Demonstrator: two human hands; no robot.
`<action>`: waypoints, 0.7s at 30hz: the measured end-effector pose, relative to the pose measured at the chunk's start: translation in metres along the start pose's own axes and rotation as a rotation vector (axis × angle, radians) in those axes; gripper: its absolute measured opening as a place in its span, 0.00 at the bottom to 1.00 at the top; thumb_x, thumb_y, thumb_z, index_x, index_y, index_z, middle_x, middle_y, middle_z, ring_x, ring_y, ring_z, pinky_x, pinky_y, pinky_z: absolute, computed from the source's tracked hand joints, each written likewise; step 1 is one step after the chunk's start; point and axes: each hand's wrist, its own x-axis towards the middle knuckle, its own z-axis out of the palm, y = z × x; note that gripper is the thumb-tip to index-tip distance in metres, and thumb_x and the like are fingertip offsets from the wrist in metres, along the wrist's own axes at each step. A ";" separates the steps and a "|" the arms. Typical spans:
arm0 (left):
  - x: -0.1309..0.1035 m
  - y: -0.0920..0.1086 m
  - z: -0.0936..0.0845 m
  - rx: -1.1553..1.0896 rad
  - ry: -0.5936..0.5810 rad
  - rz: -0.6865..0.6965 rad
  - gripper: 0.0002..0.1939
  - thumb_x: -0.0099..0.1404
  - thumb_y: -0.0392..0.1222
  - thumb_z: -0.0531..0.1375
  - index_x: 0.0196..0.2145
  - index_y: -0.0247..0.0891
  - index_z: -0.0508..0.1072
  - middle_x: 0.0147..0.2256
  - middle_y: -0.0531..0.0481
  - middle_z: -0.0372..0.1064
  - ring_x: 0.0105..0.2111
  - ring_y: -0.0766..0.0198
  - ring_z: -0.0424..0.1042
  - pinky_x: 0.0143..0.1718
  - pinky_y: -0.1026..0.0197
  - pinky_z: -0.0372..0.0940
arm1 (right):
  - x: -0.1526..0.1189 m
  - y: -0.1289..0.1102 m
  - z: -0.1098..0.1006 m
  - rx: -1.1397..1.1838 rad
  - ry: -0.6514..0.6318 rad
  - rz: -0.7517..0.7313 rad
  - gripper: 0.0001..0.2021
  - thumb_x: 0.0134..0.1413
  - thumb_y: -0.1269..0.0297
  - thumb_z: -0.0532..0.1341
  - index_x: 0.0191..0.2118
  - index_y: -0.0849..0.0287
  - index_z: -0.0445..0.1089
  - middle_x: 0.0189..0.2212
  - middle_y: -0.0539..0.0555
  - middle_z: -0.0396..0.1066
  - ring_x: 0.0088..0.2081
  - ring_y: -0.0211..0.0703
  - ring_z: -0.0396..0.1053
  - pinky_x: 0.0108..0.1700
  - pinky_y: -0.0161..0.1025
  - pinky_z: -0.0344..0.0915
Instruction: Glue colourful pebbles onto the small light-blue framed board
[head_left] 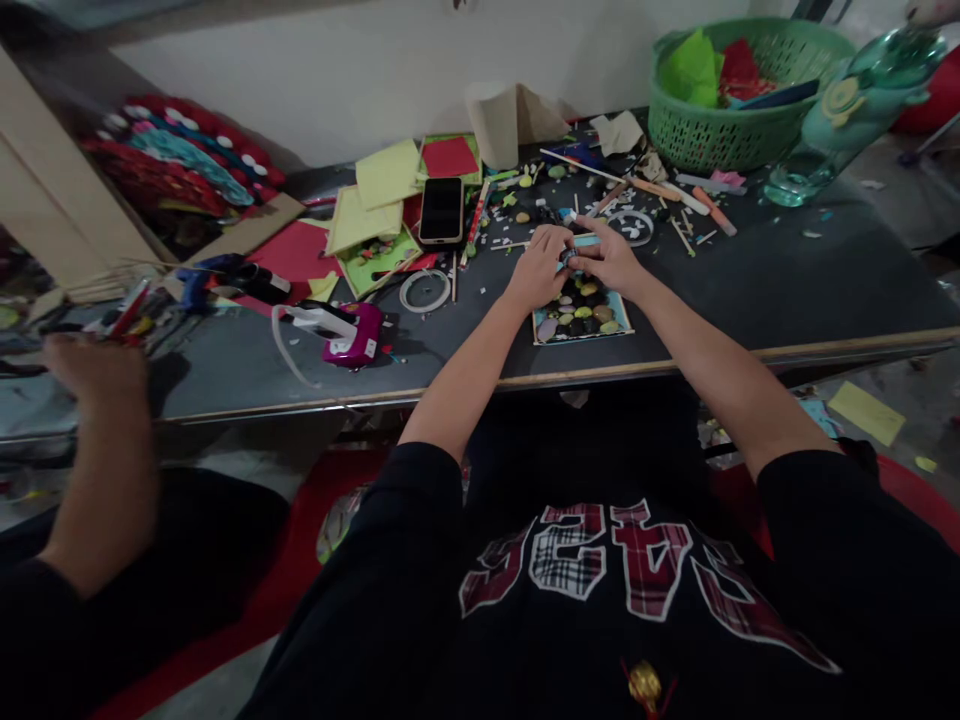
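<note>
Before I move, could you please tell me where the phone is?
In the head view, the phone lies to the left of the left hand, beside the yellow sheets.

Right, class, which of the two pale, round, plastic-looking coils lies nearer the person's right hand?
The coil just beyond the right hand; the other coil lies farther off, between the black phone and magenta plug block.

green basket, magenta power strip, plaid-patterned numerals
</note>
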 end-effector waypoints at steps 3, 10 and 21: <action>0.001 0.001 -0.002 0.005 0.013 0.023 0.15 0.73 0.56 0.52 0.44 0.42 0.63 0.43 0.40 0.68 0.48 0.48 0.70 0.49 0.44 0.69 | 0.001 0.001 0.000 0.023 0.005 0.016 0.50 0.43 0.40 0.73 0.67 0.53 0.52 0.45 0.58 0.77 0.47 0.55 0.75 0.49 0.57 0.75; 0.002 0.000 0.002 -0.028 -0.039 -0.023 0.07 0.73 0.48 0.53 0.42 0.43 0.63 0.43 0.41 0.67 0.50 0.46 0.69 0.51 0.40 0.68 | 0.001 -0.005 0.004 0.076 0.062 0.034 0.50 0.38 0.44 0.77 0.65 0.54 0.57 0.46 0.57 0.78 0.49 0.55 0.76 0.54 0.59 0.73; 0.002 -0.001 0.000 -0.046 -0.057 -0.056 0.17 0.74 0.55 0.50 0.48 0.41 0.66 0.47 0.38 0.70 0.53 0.47 0.69 0.54 0.41 0.68 | 0.002 0.001 -0.001 0.050 0.095 0.033 0.50 0.43 0.48 0.76 0.67 0.59 0.54 0.40 0.57 0.77 0.46 0.54 0.77 0.48 0.55 0.76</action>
